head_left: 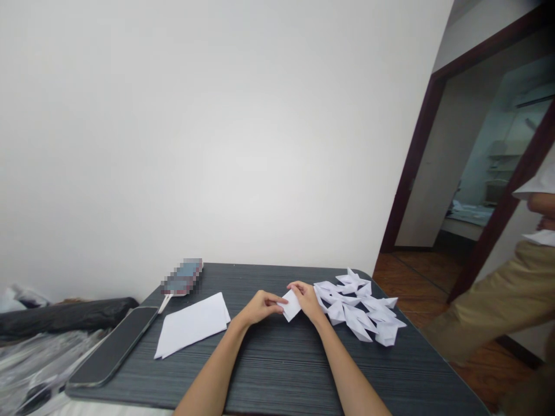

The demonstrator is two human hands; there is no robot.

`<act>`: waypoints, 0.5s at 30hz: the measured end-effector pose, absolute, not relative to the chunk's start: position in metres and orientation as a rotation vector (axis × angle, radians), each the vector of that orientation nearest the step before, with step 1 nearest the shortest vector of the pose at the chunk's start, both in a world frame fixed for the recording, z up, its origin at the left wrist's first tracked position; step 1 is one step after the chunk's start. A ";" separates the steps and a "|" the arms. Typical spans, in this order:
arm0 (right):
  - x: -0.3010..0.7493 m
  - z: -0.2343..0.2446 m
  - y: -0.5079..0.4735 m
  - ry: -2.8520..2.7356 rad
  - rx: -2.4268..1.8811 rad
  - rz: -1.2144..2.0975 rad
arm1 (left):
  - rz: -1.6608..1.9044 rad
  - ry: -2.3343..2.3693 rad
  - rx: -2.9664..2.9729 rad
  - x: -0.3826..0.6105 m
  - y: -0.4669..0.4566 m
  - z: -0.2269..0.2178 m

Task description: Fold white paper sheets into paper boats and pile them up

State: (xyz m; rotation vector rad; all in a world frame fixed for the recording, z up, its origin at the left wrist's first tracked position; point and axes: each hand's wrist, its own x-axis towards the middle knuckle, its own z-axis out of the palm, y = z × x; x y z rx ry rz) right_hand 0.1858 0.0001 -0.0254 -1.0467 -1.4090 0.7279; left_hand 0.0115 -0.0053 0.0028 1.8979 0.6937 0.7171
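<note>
Between my two hands is a small folded piece of white paper (pixel 292 306), held just above the dark table (pixel 286 370). My left hand (pixel 260 307) pinches its left edge between thumb and fingers. On the opposite side, my right hand (pixel 306 297) grips the upper right edge, fingers curled over it. Close beside the right hand lies a pile of folded white paper shapes (pixel 362 309) with pointed tips. To the left of my left hand rests a stack of flat white paper sheets (pixel 193 325).
A black phone (pixel 115 346) lies at the table's left edge. Behind it sits a device with a blurred screen (pixel 184 277) and a white cable. Plastic-wrapped items (pixel 47 352) are left of the table. At right, a person in tan trousers (pixel 498 294) stands near a doorway.
</note>
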 end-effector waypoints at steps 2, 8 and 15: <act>0.186 -0.020 -0.003 -1.368 -1.011 0.756 | 0.786 0.701 1.887 0.012 -0.004 0.002; 0.184 -0.005 -0.016 -1.331 -0.899 0.975 | 1.080 0.835 1.773 0.014 0.002 0.004; 0.180 -0.012 -0.011 -1.375 -0.925 0.851 | 1.125 0.823 1.744 0.021 -0.001 -0.001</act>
